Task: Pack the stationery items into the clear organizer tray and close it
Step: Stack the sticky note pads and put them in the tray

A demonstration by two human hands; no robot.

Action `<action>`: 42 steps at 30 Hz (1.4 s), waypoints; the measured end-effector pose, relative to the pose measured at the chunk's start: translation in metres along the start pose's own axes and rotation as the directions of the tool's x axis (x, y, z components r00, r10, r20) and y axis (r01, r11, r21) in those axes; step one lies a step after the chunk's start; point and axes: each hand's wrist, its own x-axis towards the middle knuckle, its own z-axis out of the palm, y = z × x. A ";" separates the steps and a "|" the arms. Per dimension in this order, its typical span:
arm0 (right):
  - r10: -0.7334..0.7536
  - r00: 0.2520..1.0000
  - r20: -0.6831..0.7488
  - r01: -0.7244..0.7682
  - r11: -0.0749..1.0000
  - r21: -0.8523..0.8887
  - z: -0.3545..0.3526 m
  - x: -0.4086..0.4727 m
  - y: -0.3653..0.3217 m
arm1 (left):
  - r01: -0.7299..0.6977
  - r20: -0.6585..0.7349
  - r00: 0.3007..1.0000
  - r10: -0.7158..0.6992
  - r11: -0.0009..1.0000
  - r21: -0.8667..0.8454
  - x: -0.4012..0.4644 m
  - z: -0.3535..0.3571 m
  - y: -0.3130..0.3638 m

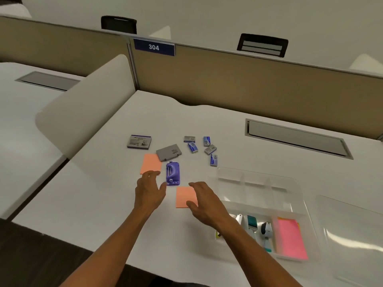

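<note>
Head view: my left hand [149, 188] hovers with fingers spread and empty between an orange notepad [150, 163] and the purple punch [172, 173]; my right hand [204, 200], also spread and empty, covers the edge of a second orange pad [185, 196]. The clear tray [259, 190] sits just right, on the white desk [103, 193], below a tan partition [228, 79].

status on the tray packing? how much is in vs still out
Partly done. In the clear organizer tray: a pink notepad and a few small tools in the near compartments; the far ones look empty. In hand: nothing; right hand reaches over an orange sticky pad, left hand beside the purple punch. Left: second orange pad, grey boxes, five small staple boxes, closing with the lid.
</note>
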 end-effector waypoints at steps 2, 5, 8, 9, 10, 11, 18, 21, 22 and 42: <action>0.005 0.999 0.045 -0.002 0.997 -0.072 0.008 0.010 -0.003 | 0.027 0.051 0.998 -0.031 0.996 0.083 0.011 0.002 -0.012; 0.011 0.996 0.089 0.008 0.978 -0.209 0.020 0.023 -0.006 | 0.036 0.134 0.989 -0.069 0.972 0.232 0.030 0.007 -0.027; 0.029 0.993 0.114 0.006 0.955 -0.296 0.030 0.031 -0.006 | 0.059 0.186 0.973 -0.135 0.928 0.367 0.046 0.012 -0.036; 0.043 0.992 0.121 -0.004 0.952 -0.305 0.033 0.033 -0.005 | 0.063 0.185 0.973 -0.141 0.924 0.378 0.050 0.013 -0.039; 0.064 0.990 0.127 -0.024 0.954 -0.300 0.035 0.034 -0.006 | 0.055 0.180 0.975 -0.133 0.923 0.381 0.054 0.014 -0.041; 0.088 0.988 0.130 -0.048 0.957 -0.286 0.037 0.035 -0.006 | 0.035 0.176 0.978 -0.111 0.922 0.386 0.058 0.015 -0.043; 0.108 0.993 0.056 -0.084 0.942 -0.326 0.047 0.034 -0.009 | -0.150 0.262 0.964 0.050 0.915 0.374 0.104 0.015 -0.040; 0.169 0.985 0.041 -0.145 0.928 -0.342 0.048 0.034 -0.014 | -0.220 0.349 0.934 0.081 0.898 0.380 0.119 0.018 -0.042; 0.182 0.983 0.039 -0.156 0.920 -0.360 0.048 0.034 -0.016 | -0.247 0.377 0.922 0.089 0.885 0.395 0.121 0.018 -0.044; 0.213 0.974 0.071 -0.206 0.973 -0.100 0.043 0.015 -0.022 | 0.039 0.200 0.969 -0.147 0.884 0.466 0.054 -0.006 -0.051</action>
